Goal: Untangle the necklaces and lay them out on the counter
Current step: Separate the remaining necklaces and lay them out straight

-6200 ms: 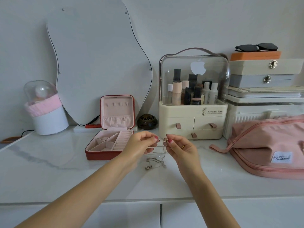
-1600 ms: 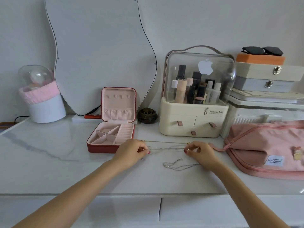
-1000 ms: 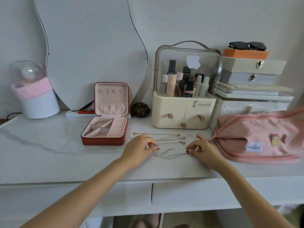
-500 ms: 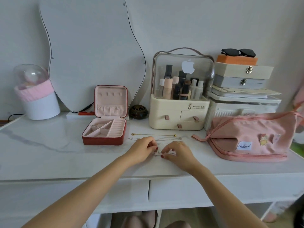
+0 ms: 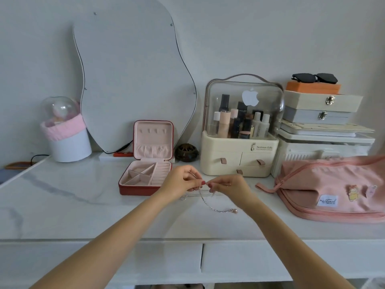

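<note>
A thin silver necklace (image 5: pixel 210 205) with a small pink pendant (image 5: pixel 235 210) hangs from both my hands, its lower loop resting on the white marble counter (image 5: pixel 83 205). My left hand (image 5: pixel 180 183) and my right hand (image 5: pixel 227 187) pinch its two ends close together just above the counter, fingertips nearly touching. Behind the hands, other fine chains (image 5: pixel 191 196) lie stretched out on the counter, mostly hidden by my fingers.
An open red jewellery box (image 5: pixel 145 174) sits left of my hands. A cream cosmetics organiser (image 5: pixel 239 147) stands behind, a pink pouch (image 5: pixel 333 188) at right, stacked boxes (image 5: pixel 320 113) with sunglasses far right, a mirror (image 5: pixel 133 76) and a white pot (image 5: pixel 68 140) at left.
Both hands have lifted the silver pendant necklace off the counter by its ends; half a second ago they were down on it. Earlier chains were laid out in lines behind.
</note>
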